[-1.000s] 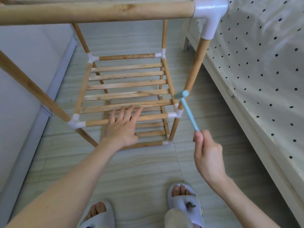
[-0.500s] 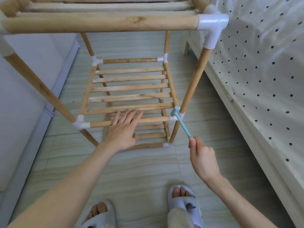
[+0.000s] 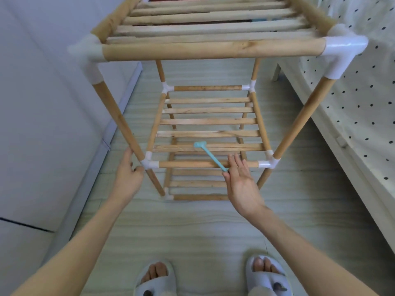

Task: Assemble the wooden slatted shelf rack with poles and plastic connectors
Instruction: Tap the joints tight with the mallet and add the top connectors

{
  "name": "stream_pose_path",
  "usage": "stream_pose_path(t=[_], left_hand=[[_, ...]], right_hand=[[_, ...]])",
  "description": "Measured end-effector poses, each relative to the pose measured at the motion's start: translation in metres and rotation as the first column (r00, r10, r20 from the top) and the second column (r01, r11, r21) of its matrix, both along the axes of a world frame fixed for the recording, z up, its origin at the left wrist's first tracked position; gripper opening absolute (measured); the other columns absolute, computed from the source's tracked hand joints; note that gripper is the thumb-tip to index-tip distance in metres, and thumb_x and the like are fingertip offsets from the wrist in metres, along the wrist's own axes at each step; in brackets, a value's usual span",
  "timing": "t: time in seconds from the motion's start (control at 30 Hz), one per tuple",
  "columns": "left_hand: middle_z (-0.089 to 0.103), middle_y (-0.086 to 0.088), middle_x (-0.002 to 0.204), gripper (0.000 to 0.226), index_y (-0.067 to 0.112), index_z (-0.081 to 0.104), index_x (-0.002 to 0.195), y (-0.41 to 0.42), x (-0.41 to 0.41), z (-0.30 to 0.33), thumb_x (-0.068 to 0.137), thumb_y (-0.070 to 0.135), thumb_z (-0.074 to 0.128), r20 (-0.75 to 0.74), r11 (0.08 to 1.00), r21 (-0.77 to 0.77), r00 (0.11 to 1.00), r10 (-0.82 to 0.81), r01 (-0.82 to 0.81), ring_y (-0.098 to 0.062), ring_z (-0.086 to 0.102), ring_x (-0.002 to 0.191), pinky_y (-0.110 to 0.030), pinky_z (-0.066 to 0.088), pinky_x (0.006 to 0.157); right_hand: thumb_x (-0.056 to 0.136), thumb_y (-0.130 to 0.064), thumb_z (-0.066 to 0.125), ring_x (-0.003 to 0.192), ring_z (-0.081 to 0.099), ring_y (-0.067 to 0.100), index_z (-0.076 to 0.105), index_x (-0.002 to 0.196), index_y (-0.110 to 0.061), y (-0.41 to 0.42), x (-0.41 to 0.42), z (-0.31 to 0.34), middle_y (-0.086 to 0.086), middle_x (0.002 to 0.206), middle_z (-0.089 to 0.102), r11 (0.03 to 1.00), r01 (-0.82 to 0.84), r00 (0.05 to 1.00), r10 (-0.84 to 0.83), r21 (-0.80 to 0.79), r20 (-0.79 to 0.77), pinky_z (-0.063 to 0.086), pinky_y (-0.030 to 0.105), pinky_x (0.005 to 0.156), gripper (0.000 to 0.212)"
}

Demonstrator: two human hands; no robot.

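The wooden slatted rack (image 3: pixel 208 121) stands on the floor with three tiers joined by white plastic connectors. Its top tier (image 3: pixel 211 49) is close under the camera. My left hand (image 3: pixel 128 169) curls round the left front pole (image 3: pixel 119 118) right beside the middle-tier connector (image 3: pixel 149 163). A small light-blue plastic hammer (image 3: pixel 210 155) lies on the middle tier, head on a slat and handle across the front rail. My right hand (image 3: pixel 240 180) is at the handle's end with its fingers straight, thumb touching the handle.
A bed with a dotted cream sheet (image 3: pixel 359 103) runs along the right, close to the rack's right poles. A white wall and skirting (image 3: pixel 53 124) close off the left. My feet in grey slippers (image 3: pixel 267 276) stand on the pale floor just in front of the rack.
My right hand swung the hammer from the right front connector to the middle shelf and loosened its grip. My left hand moved off the front rail to the left front pole. The view tilted up.
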State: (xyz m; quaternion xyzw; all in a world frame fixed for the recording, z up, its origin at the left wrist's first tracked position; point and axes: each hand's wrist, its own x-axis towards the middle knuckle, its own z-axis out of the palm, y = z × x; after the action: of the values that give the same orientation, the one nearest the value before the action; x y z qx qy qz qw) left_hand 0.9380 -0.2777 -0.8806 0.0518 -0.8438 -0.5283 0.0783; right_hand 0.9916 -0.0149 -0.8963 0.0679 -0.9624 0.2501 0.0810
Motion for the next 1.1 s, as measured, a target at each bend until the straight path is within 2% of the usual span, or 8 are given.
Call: stream_pose_path(t=[0.1, 0.27, 0.4, 0.5, 0.57, 0.67, 0.93, 1.1], left_hand=[[0.056, 0.004, 0.119, 0.039, 0.026, 0.049, 0.108, 0.016, 0.002, 0.002, 0.088, -0.008, 0.048, -0.03, 0.991, -0.006, 0.99, -0.136, 0.136, -0.017, 0.051, 0.117, -0.023, 0.04, 0.089], [0.044, 0.021, 0.128, 0.066, 0.023, 0.034, 0.139, 0.063, 0.039, -0.001, 0.081, -0.007, 0.047, -0.021, 0.893, -0.177, 0.905, -0.424, 0.414, -0.005, 0.055, 0.106, 0.005, 0.028, 0.083], [0.014, 0.009, 0.146, 0.072, 0.028, 0.01, 0.144, 0.104, 0.046, 0.008, 0.087, -0.004, 0.042, 0.054, 0.619, -0.422, 0.7, -0.712, 0.663, -0.014, 0.017, 0.142, 0.003, -0.001, 0.101], [-0.006, 0.019, 0.147, 0.064, 0.028, 0.004, 0.15, 0.127, 0.039, 0.009, 0.097, 0.013, 0.037, 0.098, 0.408, -0.59, 0.564, -0.82, 0.696, 0.001, -0.012, 0.14, -0.019, -0.01, 0.113], [-0.007, 0.017, 0.152, 0.056, 0.034, 0.0, 0.149, 0.134, 0.028, 0.004, 0.102, 0.032, 0.028, 0.166, 0.332, -0.698, 0.595, -0.787, 0.635, 0.0, -0.019, 0.137, -0.033, -0.012, 0.115], [-0.006, 0.001, 0.159, 0.06, 0.035, -0.004, 0.149, 0.128, -0.001, 0.002, 0.097, 0.054, 0.019, 0.307, 0.203, -0.838, 0.745, -0.592, 0.507, -0.018, -0.013, 0.145, -0.045, -0.01, 0.116], [0.019, -0.008, 0.156, 0.069, 0.031, 0.002, 0.15, 0.14, -0.008, -0.004, 0.09, 0.064, 0.01, 0.231, 0.125, -0.947, 0.898, -0.375, 0.296, -0.024, 0.02, 0.142, -0.049, 0.0, 0.116], [0.051, -0.015, 0.135, 0.072, 0.02, 0.026, 0.147, 0.177, -0.003, 0.003, 0.091, 0.064, 0.017, 0.198, 0.132, -0.962, 0.945, -0.26, 0.238, -0.027, 0.045, 0.124, -0.042, 0.022, 0.106]], right_hand=[[0.095, -0.008, 0.048, 0.132, 0.033, 0.046, 0.059, 0.098, 0.014, 0.024, -0.007, -0.008, 0.03, 0.14, 0.039, 0.99, -0.065, 0.997, 0.069, 0.124, -0.021, 0.025, 0.058, 0.109, 0.025], [0.103, -0.019, 0.025, 0.146, -0.006, 0.025, 0.043, 0.127, 0.004, 0.087, -0.049, 0.006, 0.009, 0.158, 0.001, 0.959, 0.059, 0.968, -0.123, 0.276, 0.219, 0.009, 0.034, 0.118, 0.038], [0.103, -0.015, 0.025, 0.127, 0.042, 0.039, 0.051, 0.117, 0.004, 0.095, -0.044, 0.026, 0.02, 0.137, 0.042, 0.938, 0.347, 0.887, -0.329, 0.003, 0.324, 0.036, 0.036, 0.097, 0.035], [0.103, -0.024, 0.029, 0.096, 0.058, 0.034, 0.058, 0.099, 0.0, 0.091, -0.009, 0.021, 0.016, 0.101, 0.06, 0.753, 0.508, 0.85, -0.36, -0.419, 0.384, 0.046, 0.043, 0.087, 0.038], [0.103, -0.023, 0.03, 0.075, 0.061, 0.022, 0.054, 0.088, -0.007, 0.089, 0.019, 0.018, 0.012, 0.085, 0.063, 0.561, 0.562, 0.827, -0.374, -0.608, 0.42, 0.053, 0.037, 0.069, 0.033], [0.101, -0.021, 0.031, 0.038, 0.038, 0.01, 0.048, 0.082, -0.006, 0.094, 0.059, 0.011, -0.001, 0.048, 0.047, 0.443, 0.616, 0.787, -0.39, -0.652, 0.478, 0.031, 0.02, 0.039, 0.03], [0.101, -0.03, 0.038, 0.035, 0.017, 0.005, 0.052, 0.082, -0.006, 0.101, 0.093, 0.013, -0.008, 0.046, 0.024, 0.206, 0.66, 0.745, -0.306, -0.722, 0.593, 0.014, 0.016, 0.036, 0.033], [0.1, -0.019, 0.04, 0.036, 0.018, 0.005, 0.053, 0.089, -0.007, 0.108, 0.111, 0.012, -0.009, 0.045, 0.026, 0.187, 0.635, 0.758, -0.338, -0.749, 0.558, 0.016, 0.017, 0.034, 0.02]])
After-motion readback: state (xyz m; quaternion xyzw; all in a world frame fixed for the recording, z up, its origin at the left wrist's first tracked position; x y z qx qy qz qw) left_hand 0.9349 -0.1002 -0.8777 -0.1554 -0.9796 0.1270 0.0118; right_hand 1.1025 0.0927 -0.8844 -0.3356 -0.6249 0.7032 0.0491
